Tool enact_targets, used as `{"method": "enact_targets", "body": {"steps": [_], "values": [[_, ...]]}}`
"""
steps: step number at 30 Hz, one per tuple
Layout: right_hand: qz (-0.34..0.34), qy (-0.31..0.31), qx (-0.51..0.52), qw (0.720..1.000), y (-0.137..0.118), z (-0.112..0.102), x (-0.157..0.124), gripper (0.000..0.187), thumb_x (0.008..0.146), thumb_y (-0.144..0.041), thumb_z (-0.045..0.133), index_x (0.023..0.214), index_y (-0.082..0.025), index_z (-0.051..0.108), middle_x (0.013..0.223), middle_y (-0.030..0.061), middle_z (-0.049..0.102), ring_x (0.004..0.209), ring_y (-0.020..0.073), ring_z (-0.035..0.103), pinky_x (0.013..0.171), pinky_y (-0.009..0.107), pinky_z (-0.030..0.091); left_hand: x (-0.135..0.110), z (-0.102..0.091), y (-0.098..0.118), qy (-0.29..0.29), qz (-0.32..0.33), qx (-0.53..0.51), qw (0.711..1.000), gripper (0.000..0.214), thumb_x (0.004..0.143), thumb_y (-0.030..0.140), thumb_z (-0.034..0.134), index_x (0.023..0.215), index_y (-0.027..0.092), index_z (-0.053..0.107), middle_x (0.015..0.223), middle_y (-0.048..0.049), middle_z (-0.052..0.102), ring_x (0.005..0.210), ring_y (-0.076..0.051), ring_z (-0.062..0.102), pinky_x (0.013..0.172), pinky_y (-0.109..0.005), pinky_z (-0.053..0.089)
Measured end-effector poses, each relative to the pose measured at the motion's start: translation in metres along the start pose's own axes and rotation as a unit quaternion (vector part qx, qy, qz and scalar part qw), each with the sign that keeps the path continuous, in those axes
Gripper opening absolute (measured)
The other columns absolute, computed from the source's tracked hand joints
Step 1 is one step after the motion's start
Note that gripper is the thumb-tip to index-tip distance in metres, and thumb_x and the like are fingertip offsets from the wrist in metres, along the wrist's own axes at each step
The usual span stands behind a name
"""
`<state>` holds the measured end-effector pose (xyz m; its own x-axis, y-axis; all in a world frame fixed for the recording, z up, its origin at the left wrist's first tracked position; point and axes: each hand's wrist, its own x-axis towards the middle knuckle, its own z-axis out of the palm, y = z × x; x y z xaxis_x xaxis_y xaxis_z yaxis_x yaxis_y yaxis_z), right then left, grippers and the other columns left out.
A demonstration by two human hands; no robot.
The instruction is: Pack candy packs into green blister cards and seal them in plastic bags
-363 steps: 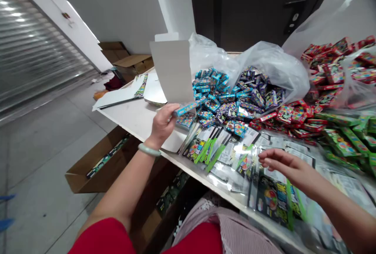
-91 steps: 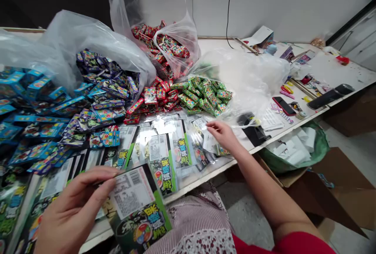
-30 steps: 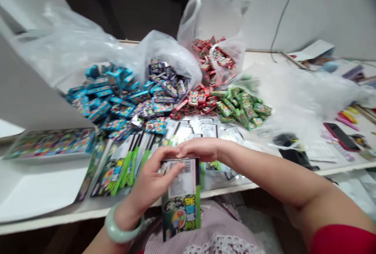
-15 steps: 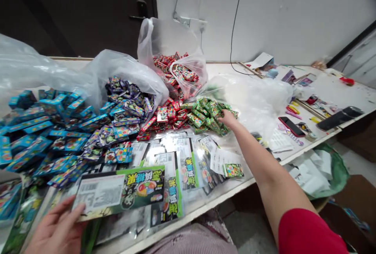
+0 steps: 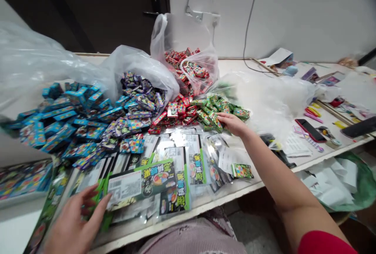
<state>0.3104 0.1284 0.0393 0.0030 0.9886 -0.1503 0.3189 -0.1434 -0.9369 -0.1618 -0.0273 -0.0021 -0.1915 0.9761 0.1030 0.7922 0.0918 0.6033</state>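
My left hand (image 5: 80, 218) is at the lower left with thumb and fingers apart, slightly blurred. Its thumb is at the left edge of a printed black and green card (image 5: 158, 177) with a white label, which lies over other cards and clear bags. My right hand (image 5: 233, 124) reaches into the pile of small green candy packets (image 5: 208, 109). Its thumb and fingertips close on one green candy packet (image 5: 216, 121) at the front of that pile. To the left of it lie red packets (image 5: 182, 109), purple packets (image 5: 141, 103) and blue packets (image 5: 61, 113).
Clear plastic bags (image 5: 264, 93) stand behind and beside the packets. A paper slip (image 5: 227, 160) and a single green packet (image 5: 242, 170) lie near the front edge. Further right are a phone (image 5: 310, 130) and a green bag (image 5: 361, 187) of white paper below the table.
My left hand has let go of the card, which now rests on the stack. My right hand stays at the green packets, its fingers now on one. The view has swung left.
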Motion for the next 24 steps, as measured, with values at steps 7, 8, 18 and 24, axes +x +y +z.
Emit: {"method": "enact_targets", "body": {"steps": [7,8,18,24], "values": [[-0.142,-0.348,-0.067,0.924,-0.060,0.106,-0.055,0.026,0.082,-0.035,0.064,0.104,-0.024,0.073,0.095,0.0017,0.074,0.085,0.0164,0.065,0.081,0.032,0.050,0.004,0.010,0.122,-0.229,-0.073,-0.380,0.893,0.041,0.075,0.049,0.068,0.101,0.018,0.061,0.084,-0.0044,0.067,0.066,-0.015,0.061,0.061,-0.027,0.051],[-0.167,-0.365,-0.090,0.912,-0.066,0.118,-0.061,0.024,0.084,-0.034,0.063,0.103,-0.024,0.073,0.092,0.0019,0.074,0.083,0.0164,0.065,0.079,0.032,0.051,0.007,0.017,0.129,-0.254,-0.071,-0.410,0.873,0.039,0.072,0.046,0.072,0.098,0.018,0.062,0.078,-0.0028,0.066,0.061,-0.013,0.058,0.057,-0.025,0.048],[-0.336,-0.065,-0.269,0.900,-0.050,0.165,-0.113,0.087,0.076,-0.044,0.071,0.147,-0.023,0.027,0.144,0.0160,0.040,0.134,0.0338,0.037,0.109,0.054,0.036,0.002,0.051,0.127,-0.136,-0.191,-0.595,0.769,0.038,0.067,0.035,0.080,0.086,0.018,0.052,0.073,0.0045,0.056,0.058,-0.008,0.055,0.055,-0.020,0.048],[-0.369,-0.038,-0.245,0.896,-0.045,0.160,-0.106,0.075,0.079,-0.032,0.065,0.144,-0.026,0.030,0.134,0.0143,0.047,0.127,0.0331,0.044,0.104,0.055,0.040,0.004,0.043,0.117,-0.158,-0.044,-0.450,0.878,0.041,0.078,0.046,0.069,0.106,0.019,0.052,0.097,-0.0051,0.061,0.085,-0.017,0.063,0.076,-0.034,0.055]]}}
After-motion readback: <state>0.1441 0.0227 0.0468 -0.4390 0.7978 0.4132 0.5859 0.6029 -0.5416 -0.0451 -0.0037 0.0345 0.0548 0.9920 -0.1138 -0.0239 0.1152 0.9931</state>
